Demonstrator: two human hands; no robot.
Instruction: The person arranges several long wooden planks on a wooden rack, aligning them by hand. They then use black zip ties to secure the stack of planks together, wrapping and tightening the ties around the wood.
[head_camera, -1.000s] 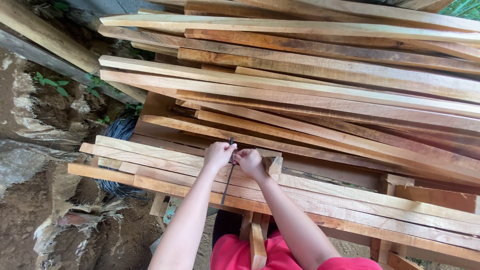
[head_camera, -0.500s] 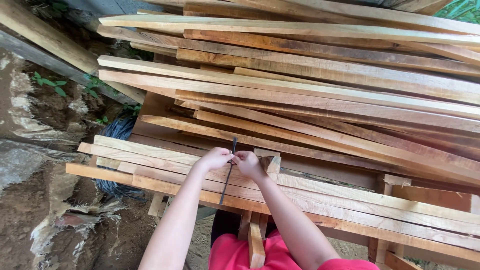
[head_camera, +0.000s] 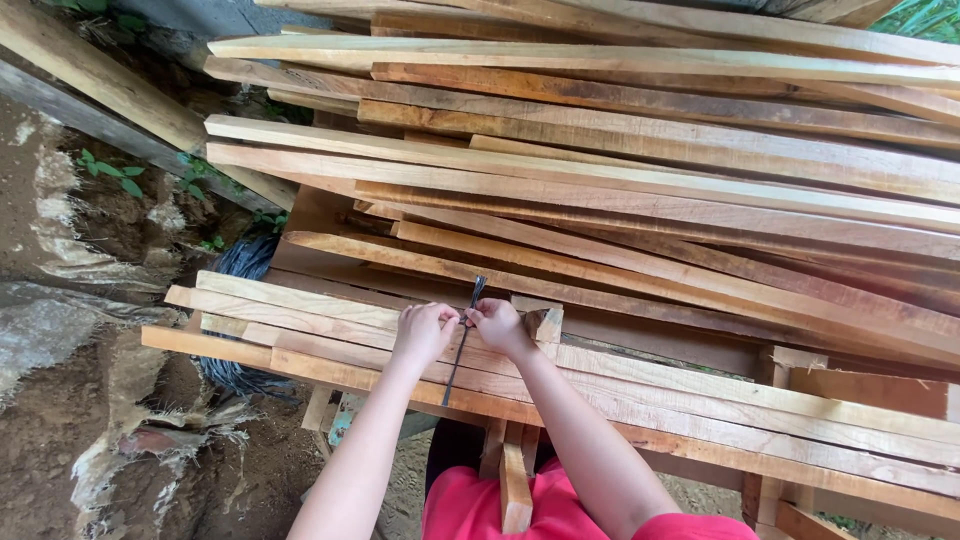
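Both hands sit slightly lower on the stack than a second ago, with the black strap now running straight between them instead of bunched under the fingers. Left hand (head_camera: 424, 330) and right hand (head_camera: 498, 325) rest close together on the lowest bundle of wooden slats (head_camera: 330, 325), fingers curled shut and pinching the thin black strap (head_camera: 465, 325) from either side. Strap lies across the slats, its top end poking up toward the larger plank pile (head_camera: 640, 180), its lower end trailing over the front edge.
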